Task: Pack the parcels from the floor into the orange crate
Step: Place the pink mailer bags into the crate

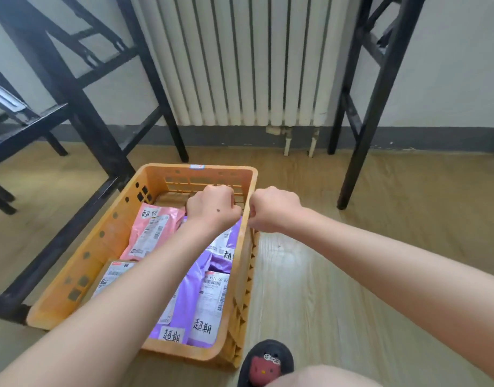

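Observation:
The orange crate [106,241] stands on the floor in front of me. It holds a pink parcel [150,233], a brown box [111,275] and purple parcels [190,300] with white labels. One purple parcel [226,241] leans against the right wall, its top edge rising between my hands. My left hand [212,208] is inside the crate at the far right, fingers curled down onto that parcel's top. My right hand [273,210] is closed at the crate's right rim, thumb on the inside; its fingers are hidden.
Black metal table legs [81,118] stand close to the crate's left side, another leg [363,135] at the right. A white radiator [240,60] is on the wall behind. My foot in a black slipper [265,361] is by the crate's near right corner on the wooden floor [351,275].

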Available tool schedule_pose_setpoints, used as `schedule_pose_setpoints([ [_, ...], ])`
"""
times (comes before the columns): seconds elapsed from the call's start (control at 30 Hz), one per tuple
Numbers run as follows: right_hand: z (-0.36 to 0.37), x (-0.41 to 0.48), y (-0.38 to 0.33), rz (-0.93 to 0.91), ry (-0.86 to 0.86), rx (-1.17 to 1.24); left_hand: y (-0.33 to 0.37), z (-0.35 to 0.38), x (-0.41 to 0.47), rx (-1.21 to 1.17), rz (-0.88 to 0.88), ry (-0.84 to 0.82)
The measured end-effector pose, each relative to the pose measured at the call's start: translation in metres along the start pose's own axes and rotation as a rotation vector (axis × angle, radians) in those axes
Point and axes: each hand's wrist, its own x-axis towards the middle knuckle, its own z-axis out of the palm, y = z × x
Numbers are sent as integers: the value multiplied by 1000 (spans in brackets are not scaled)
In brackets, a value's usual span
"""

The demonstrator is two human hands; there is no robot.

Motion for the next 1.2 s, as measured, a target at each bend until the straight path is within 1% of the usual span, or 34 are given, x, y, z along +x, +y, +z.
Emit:
schedule_pose_setpoints([
  [0.1,-14,-28,49,81,29,62,58,-6,10,1,120,5],
  [0.17,-19,-51,88,152,33,123,100,-8,12,15,231,15],
  [0.23,-22,-77,128,240,46,195,143,-9,11,75,357,15],
  [0.33,-18,-120,187,388,100,283,211,-8,7,190,558,-31],
  [0.4,-7,-151,220,471,140,259,257,-1,0,215,657,-64],
  [0.5,17,-196,260,577,174,194,325,18,-19,203,760,-115],
  [0.63,48,-252,300,739,193,208,399,52,-59,177,905,-199],
  [0.77,78,-306,330,874,193,258,451,91,-100,135,1004,-264],
  [0.9,106,-354,358,1003,190,292,490,132,-142,73,1069,-373],
  [1.1,166,-422,382,1114,166,281,538,194,-216,-69,1086,-587],
  [1.2,203,-455,386,1181,117,295,554,233,-256,-107,1093,-700],
])
